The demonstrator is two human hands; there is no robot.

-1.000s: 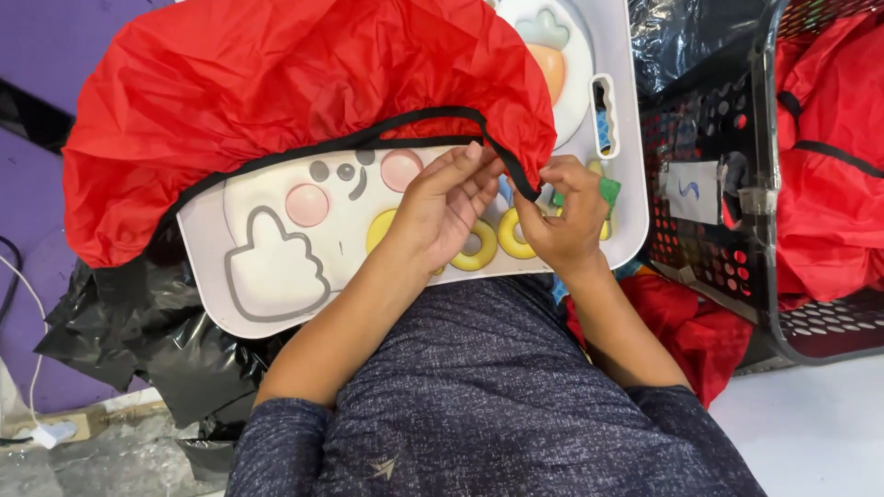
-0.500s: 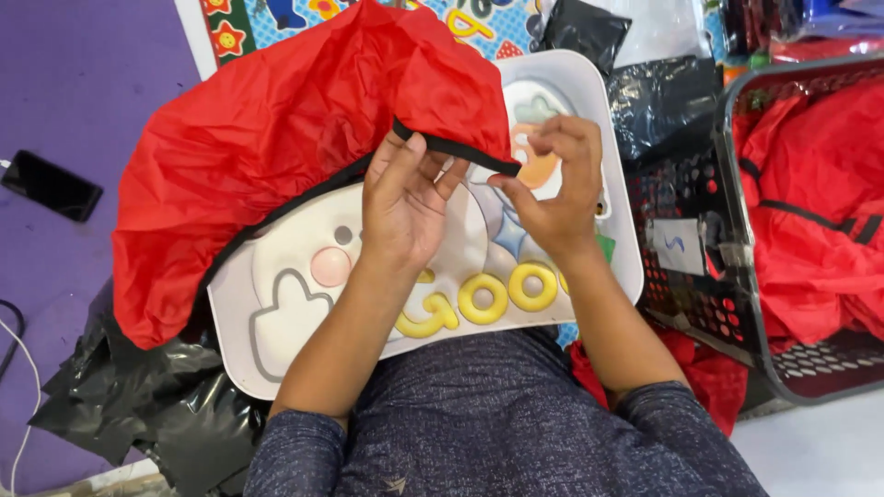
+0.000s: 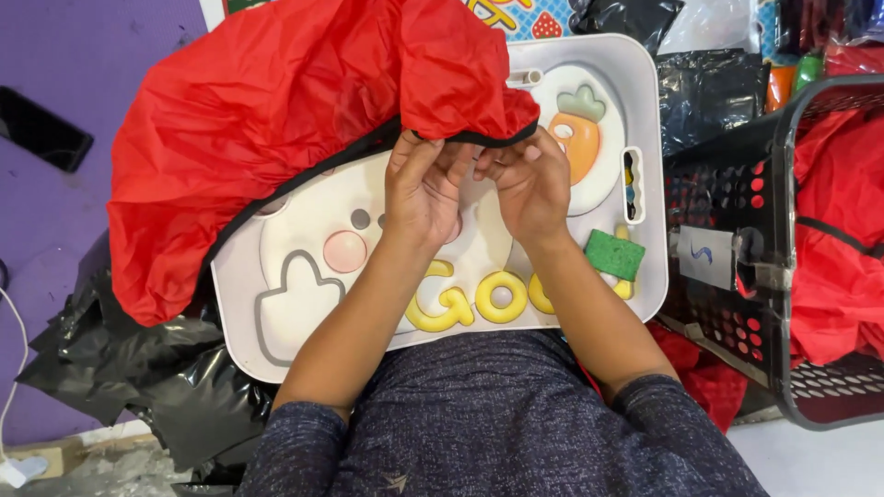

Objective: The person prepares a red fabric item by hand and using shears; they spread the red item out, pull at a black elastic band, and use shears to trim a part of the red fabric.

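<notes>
Stretching over a white toy board [image 3: 645, 276], the red fabric cover [image 3: 276, 147] is draping its upper left part; thin, limp and probably slippery, it is best gripped along its black elastic hem [image 3: 479, 138]. You are pinching that hem with your left hand [image 3: 428, 189] and right hand [image 3: 529, 184], fingers curled close together. A black basket [image 3: 737, 184] is standing just right, black plastic sheeting [image 3: 138, 387] lying lower left.

Upper left of white toy board [image 3: 645, 276] hidden under red cover [image 3: 276, 138]. Yellow letters [image 3: 474, 299] partly masked by forearms. Black basket [image 3: 737, 304] cut off at right edge.
</notes>
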